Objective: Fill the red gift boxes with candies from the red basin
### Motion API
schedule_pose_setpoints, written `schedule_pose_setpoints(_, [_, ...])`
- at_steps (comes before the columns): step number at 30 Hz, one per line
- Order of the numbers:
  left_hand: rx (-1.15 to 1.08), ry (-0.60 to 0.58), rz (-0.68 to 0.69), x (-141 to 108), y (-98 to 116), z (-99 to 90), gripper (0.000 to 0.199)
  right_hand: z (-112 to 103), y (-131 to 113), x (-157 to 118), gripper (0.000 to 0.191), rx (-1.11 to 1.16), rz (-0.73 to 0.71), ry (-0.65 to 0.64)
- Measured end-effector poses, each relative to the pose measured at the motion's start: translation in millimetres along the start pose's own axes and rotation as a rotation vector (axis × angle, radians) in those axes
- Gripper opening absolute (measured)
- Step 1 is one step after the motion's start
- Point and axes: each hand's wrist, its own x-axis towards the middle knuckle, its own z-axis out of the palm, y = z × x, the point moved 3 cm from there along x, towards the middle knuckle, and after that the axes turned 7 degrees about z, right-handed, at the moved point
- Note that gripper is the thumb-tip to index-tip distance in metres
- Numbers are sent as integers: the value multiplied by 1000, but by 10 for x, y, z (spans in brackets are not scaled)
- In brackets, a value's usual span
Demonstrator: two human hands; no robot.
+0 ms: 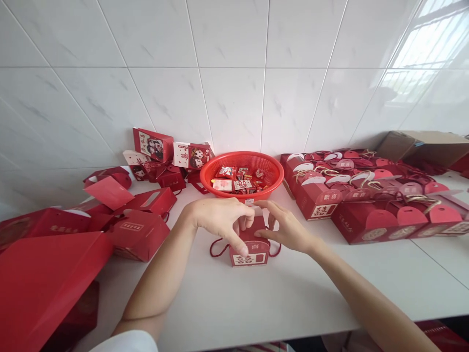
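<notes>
A small red paper gift box (pixel 249 259) with a white double-happiness label on its front stands upright on the white table before me. Dark red cord handles (pixel 219 249) stick out at both of its sides. My left hand (pixel 225 222) reaches over the top from the left, thumb against the front flap and fingers curled behind it. From the right, my right hand (pixel 284 227) has its thumb on the flap's edge and its fingers round the back. Both hands grip the box's top, and part of its opening is hidden by them.
Behind the box is a red plastic basket (pixel 242 155) with wrapped sweets and small cards. Rows of filled-out red gift boxes (pixel 318 195) stand to the right, near a cardboard carton (pixel 421 142). More red boxes (pixel 139 234) lie loosely on the left. A tiled wall (pixel 230 107) rises behind.
</notes>
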Motion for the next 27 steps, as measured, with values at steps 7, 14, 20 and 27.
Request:
schedule_pose_setpoints(7, [139, 164, -221, -4, -145, 11, 36, 0, -8, -14, 18, 225, -81, 32])
schedule_pose_setpoints(14, [178, 163, -233, 63, -186, 12, 39, 68, -6, -35, 27, 256, -94, -46])
schedule_pose_setpoints(20, [67, 8, -44, 194, -258, -23, 35, -13, 33, -7, 35, 213, 0, 2])
schedule_pose_setpoints(27, [68, 6, -72, 223, -320, 6, 38, -40, 426, 1, 53, 166, 254, -385])
